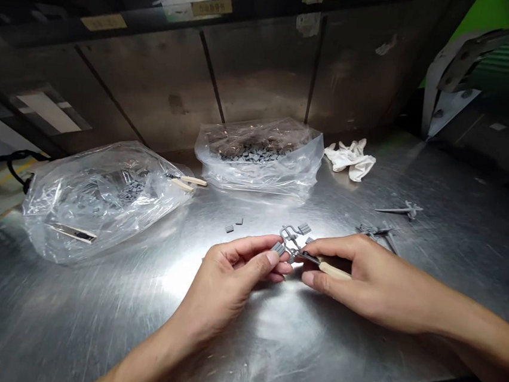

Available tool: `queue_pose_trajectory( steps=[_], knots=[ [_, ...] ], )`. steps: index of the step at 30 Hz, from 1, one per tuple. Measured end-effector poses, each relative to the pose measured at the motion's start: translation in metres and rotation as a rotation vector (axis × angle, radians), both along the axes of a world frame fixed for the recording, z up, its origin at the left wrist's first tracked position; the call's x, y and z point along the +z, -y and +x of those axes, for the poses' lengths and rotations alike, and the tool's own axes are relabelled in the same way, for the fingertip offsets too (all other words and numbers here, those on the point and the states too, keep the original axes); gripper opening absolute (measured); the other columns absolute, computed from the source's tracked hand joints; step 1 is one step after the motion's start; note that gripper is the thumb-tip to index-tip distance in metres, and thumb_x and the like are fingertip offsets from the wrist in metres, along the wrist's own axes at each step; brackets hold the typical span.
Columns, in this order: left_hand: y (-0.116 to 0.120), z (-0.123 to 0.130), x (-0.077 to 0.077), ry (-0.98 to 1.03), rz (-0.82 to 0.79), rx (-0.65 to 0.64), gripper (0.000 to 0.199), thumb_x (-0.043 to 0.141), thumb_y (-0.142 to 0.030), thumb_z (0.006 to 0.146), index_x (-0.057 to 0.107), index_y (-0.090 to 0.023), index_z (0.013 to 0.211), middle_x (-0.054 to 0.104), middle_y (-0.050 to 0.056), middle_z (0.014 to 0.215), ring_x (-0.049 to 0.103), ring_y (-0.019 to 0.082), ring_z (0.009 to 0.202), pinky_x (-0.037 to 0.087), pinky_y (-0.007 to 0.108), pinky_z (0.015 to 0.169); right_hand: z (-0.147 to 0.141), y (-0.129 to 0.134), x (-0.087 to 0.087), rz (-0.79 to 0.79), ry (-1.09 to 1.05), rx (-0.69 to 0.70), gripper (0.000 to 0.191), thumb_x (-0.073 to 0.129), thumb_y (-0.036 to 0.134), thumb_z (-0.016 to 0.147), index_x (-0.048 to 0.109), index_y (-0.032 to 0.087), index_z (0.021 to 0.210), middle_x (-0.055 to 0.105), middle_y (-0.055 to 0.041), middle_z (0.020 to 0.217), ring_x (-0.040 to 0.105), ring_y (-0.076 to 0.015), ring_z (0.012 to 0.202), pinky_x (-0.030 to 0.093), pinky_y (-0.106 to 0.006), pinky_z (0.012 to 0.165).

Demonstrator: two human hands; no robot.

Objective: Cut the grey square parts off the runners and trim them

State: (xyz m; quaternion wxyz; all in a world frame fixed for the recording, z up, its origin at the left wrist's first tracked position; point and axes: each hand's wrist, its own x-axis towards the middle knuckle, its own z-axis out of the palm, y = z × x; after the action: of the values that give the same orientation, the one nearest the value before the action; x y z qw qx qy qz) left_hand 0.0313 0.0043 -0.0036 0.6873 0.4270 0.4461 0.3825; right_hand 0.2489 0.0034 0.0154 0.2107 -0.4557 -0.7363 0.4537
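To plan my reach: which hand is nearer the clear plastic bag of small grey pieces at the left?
Left hand, nearer: right of the clear plastic bag. Right hand: farther right, beyond the left hand.

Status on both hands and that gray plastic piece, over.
Left hand pinching gray plastic runner. Right hand holding cream-handled craft knife at it. Loose gray pieces lying nearby on steel bench.

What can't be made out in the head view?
Head view:
Craft knife tip: hidden among the gray plastic runner it touches.
Runner's held end: covered by the left hand.
Gray pieces in the clear plastic bag: blurred by the film.
Shelf labels: too small to read.
Forearm of the right hand: cut off by the right edge.
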Motion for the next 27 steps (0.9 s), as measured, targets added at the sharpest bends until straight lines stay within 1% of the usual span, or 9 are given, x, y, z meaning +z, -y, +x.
queue_pose_trajectory(
  steps=[3, 7, 15, 20, 23, 27],
  knots=[
    [0.0007, -0.0001, -0.0005, 0.002, -0.001, -0.005, 0.027, 0.078, -0.030, 0.083, 0.079, -0.019, 0.108, 0.081, 0.007, 0.090, 0.074, 0.016, 0.083, 0.058, 0.028, 0.082, 0.0005, -0.0001, 0.0002, -0.021, -0.014, 0.008, 0.030, 0.061, 0.022, 0.092, 0.074, 0.028, 0.118, 0.074, 0.0014, 0.114, 0.069, -0.0205, 0.100, 0.053, -0.029, 0.087],
    [0.0004, 0.0006, 0.0001, 0.013, -0.009, -0.007, 0.026, 0.079, -0.030, 0.083, 0.079, -0.020, 0.107, 0.081, 0.006, 0.091, 0.074, 0.015, 0.082, 0.058, 0.027, 0.082, 0.0005, -0.0001, 0.0026, -0.025, -0.044, 0.014, 0.030, 0.061, 0.022, 0.091, 0.074, 0.027, 0.118, 0.075, -0.0006, 0.114, 0.068, -0.0226, 0.104, 0.053, -0.033, 0.090],
    [0.0011, -0.0003, 0.0011, -0.002, 0.011, -0.011, 0.025, 0.078, -0.030, 0.084, 0.079, -0.022, 0.107, 0.081, 0.006, 0.090, 0.073, 0.015, 0.083, 0.057, 0.027, 0.081, 0.0010, 0.0024, 0.0033, -0.016, 0.000, -0.006, 0.032, 0.061, 0.019, 0.091, 0.074, 0.030, 0.118, 0.076, 0.0017, 0.106, 0.069, -0.0199, 0.094, 0.052, -0.030, 0.085],
    [0.0010, 0.0004, 0.0006, 0.003, 0.016, -0.010, 0.023, 0.078, -0.030, 0.084, 0.079, -0.022, 0.106, 0.081, 0.005, 0.089, 0.073, 0.015, 0.083, 0.057, 0.026, 0.081, 0.0006, 0.0017, 0.0037, 0.001, -0.035, 0.012, 0.033, 0.059, 0.018, 0.093, 0.073, 0.030, 0.121, 0.075, 0.0016, 0.112, 0.069, -0.0182, 0.097, 0.052, -0.028, 0.084],
    [0.0005, 0.0011, 0.0009, 0.006, 0.019, -0.010, 0.023, 0.078, -0.030, 0.083, 0.080, -0.021, 0.104, 0.081, 0.005, 0.088, 0.072, 0.015, 0.082, 0.057, 0.026, 0.080, 0.0003, 0.0013, 0.0039, 0.033, -0.012, 0.003, 0.033, 0.060, 0.019, 0.092, 0.073, 0.030, 0.121, 0.076, 0.0008, 0.111, 0.070, -0.0189, 0.094, 0.053, -0.028, 0.082],
    [0.0010, 0.0015, 0.0005, 0.002, 0.013, -0.007, 0.024, 0.079, -0.030, 0.083, 0.079, -0.021, 0.105, 0.081, 0.006, 0.088, 0.072, 0.016, 0.083, 0.057, 0.026, 0.080, 0.0003, 0.0024, 0.0034, 0.121, 0.016, 0.008, 0.030, 0.059, 0.022, 0.094, 0.074, 0.029, 0.119, 0.077, -0.0007, 0.107, 0.070, -0.0187, 0.090, 0.052, -0.027, 0.078]
  ],
)
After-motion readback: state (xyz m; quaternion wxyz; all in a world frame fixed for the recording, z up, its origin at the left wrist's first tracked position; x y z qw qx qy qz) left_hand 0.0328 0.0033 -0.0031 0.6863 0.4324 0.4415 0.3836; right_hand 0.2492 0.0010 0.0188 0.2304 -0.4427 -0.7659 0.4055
